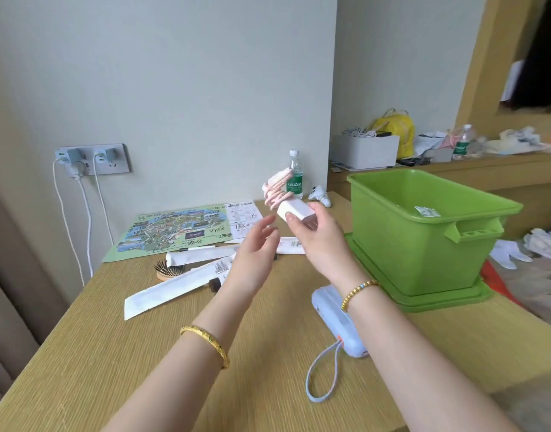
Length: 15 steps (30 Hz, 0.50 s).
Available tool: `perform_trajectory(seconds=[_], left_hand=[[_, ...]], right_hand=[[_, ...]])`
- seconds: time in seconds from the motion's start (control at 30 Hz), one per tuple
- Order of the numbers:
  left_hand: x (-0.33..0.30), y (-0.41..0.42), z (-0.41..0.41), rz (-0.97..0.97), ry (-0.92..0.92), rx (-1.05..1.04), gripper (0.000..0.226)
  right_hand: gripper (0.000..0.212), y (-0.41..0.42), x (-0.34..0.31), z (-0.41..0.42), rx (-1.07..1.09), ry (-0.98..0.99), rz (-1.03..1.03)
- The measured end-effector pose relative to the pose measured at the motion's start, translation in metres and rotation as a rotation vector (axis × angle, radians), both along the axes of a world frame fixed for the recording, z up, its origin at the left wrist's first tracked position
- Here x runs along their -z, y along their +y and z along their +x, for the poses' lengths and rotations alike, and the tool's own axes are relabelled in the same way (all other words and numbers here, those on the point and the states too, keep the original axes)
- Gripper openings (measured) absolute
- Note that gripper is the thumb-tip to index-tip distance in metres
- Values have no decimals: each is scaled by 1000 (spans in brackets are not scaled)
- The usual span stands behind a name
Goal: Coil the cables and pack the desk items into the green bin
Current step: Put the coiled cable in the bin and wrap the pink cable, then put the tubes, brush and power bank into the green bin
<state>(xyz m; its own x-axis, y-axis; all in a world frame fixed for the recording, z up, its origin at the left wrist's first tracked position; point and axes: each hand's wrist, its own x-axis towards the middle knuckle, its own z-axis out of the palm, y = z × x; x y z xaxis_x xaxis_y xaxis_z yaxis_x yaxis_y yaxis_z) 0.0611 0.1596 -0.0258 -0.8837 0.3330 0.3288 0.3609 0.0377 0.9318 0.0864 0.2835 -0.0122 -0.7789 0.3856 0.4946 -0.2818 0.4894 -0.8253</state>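
My right hand (317,232) grips a white charger block (294,213) above the desk, left of the green bin (423,244). A coiled pink cable (277,190) sticks up from the block's far end. My left hand (257,244) hovers just left of the block with straight, relaxed fingers and holds nothing. The bin stands on its green lid (405,294) at the desk's right side, holding only a small sticker. A light blue power bank (339,322) with a wrist loop lies under my right forearm.
On the desk lie a map sheet (171,232), white paper sleeves (174,285), a hairbrush (168,269), a water bottle (296,176) and a small white device (321,196). Two chargers with white cords sit in the wall socket (93,159). A cluttered shelf runs behind the bin.
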Motion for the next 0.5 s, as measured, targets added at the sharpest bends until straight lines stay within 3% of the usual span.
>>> perform_trajectory(seconds=[0.13, 0.3, 0.5], left_hand=[[-16, 53, 8, -222, 134, 82, 28], [-9, 91, 12, -628, 242, 152, 31], [10, 95, 11, -931, 256, 271, 40]], right_hand=[[32, 68, -42, 23, 343, -7, 257], [30, 141, -59, 44, 687, -325, 518], [45, 169, -71, 38, 544, -786, 428]])
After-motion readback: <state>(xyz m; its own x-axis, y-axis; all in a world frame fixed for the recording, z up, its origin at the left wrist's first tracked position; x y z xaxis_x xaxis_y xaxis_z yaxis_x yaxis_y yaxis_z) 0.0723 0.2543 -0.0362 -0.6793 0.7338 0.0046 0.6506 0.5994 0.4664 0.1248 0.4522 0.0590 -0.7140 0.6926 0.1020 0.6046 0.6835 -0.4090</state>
